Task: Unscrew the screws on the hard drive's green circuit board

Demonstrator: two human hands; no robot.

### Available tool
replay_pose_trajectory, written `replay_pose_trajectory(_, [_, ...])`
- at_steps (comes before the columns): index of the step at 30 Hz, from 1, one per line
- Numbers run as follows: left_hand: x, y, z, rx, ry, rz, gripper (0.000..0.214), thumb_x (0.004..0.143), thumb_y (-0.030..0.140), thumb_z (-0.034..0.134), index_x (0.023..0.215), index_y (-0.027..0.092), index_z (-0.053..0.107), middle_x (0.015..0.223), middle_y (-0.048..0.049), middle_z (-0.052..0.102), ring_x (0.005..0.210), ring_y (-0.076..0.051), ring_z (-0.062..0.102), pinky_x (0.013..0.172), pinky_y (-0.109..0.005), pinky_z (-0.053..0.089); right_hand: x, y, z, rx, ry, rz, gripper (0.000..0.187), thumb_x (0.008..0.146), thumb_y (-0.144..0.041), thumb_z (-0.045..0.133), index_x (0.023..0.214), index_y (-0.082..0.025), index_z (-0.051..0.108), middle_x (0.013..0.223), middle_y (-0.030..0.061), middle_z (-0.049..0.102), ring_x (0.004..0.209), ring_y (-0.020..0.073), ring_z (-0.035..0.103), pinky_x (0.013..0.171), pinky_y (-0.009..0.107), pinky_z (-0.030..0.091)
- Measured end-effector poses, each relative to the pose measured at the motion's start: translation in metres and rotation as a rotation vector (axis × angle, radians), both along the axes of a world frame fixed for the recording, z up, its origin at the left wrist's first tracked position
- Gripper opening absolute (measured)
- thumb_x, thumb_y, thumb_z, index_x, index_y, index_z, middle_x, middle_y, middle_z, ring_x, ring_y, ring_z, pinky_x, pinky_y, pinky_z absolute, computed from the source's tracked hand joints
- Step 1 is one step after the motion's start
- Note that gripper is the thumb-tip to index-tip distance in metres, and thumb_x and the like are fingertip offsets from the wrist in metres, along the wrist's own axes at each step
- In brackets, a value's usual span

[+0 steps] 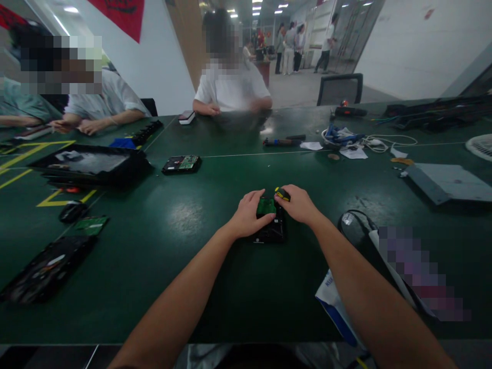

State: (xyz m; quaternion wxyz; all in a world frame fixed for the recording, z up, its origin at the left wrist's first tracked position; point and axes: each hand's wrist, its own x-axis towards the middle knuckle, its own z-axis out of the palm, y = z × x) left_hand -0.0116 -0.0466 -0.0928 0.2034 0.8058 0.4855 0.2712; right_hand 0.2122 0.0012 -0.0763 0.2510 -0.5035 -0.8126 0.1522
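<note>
A flat black device with a green circuit board (271, 233) lies on the green table in front of me. My left hand (250, 214) grips it from the left, its thumb across the near part and its fingers along the far left side. My right hand (296, 202) is closed around a yellow and black screwdriver (282, 193) at the device's far right corner. Only the handle shows; the tip is hidden.
Another black device with a green board (182, 164) lies farther left. A black tray (96, 166), a mouse (73, 211) and a dark opened casing (49, 269) are at left. At right are a grey metal box (453, 182), cables (342, 136) and a blue-white packet (334, 302). People sit opposite.
</note>
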Motion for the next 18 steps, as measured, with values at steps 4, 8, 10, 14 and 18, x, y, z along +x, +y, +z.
replay_pose_trajectory(4, [-0.015,0.006,0.003,-0.025,-0.040,-0.102,0.070,0.095,0.052,0.065,0.154,0.019,0.047,0.152,-0.0159,0.055,0.144,-0.033,0.049,0.123,-0.053,0.039,0.002,0.004,-0.004,-0.109,0.077,0.014,0.017,0.096,-0.035,0.066,0.091,-0.020,0.071,0.095,0.0066,0.072,0.087,0.0209,0.064,0.078,0.032,0.044])
replay_pose_trajectory(8, [-0.025,0.012,0.002,-0.038,-0.093,-0.127,0.063,0.094,0.051,0.068,0.148,0.022,0.054,0.147,-0.0127,0.061,0.139,-0.030,0.054,0.119,-0.050,0.044,0.002,0.006,-0.006,-0.321,0.220,0.007,0.020,0.094,-0.040,0.067,0.093,-0.021,0.072,0.077,0.0014,0.070,0.071,0.0182,0.062,0.066,0.031,0.044])
replay_pose_trajectory(10, [-0.027,0.017,0.002,-0.028,-0.069,-0.141,0.061,0.093,0.053,0.069,0.144,0.023,0.058,0.143,-0.0123,0.063,0.137,-0.031,0.055,0.118,-0.051,0.044,0.001,0.006,-0.006,-0.396,0.260,0.019,0.019,0.092,-0.039,0.068,0.094,-0.020,0.071,0.071,-0.0001,0.067,0.065,0.0176,0.061,0.063,0.030,0.044])
replay_pose_trajectory(14, [-0.028,0.027,0.005,-0.059,-0.040,-0.172,0.062,0.087,0.057,0.074,0.140,0.027,0.062,0.139,-0.0099,0.066,0.135,-0.033,0.055,0.115,-0.054,0.044,-0.001,0.007,-0.004,-0.497,0.361,0.014,0.018,0.089,-0.036,0.069,0.098,-0.020,0.070,0.070,0.0001,0.065,0.060,0.0168,0.059,0.054,0.029,0.043])
replay_pose_trajectory(18, [-0.030,0.031,0.007,-0.085,-0.027,-0.171,0.064,0.085,0.058,0.076,0.140,0.028,0.062,0.139,-0.0097,0.067,0.133,-0.034,0.056,0.114,-0.055,0.045,-0.002,0.008,-0.005,-0.498,0.405,0.014,0.019,0.089,-0.036,0.070,0.099,-0.020,0.071,0.074,0.0008,0.067,0.060,0.0158,0.057,0.055,0.029,0.044])
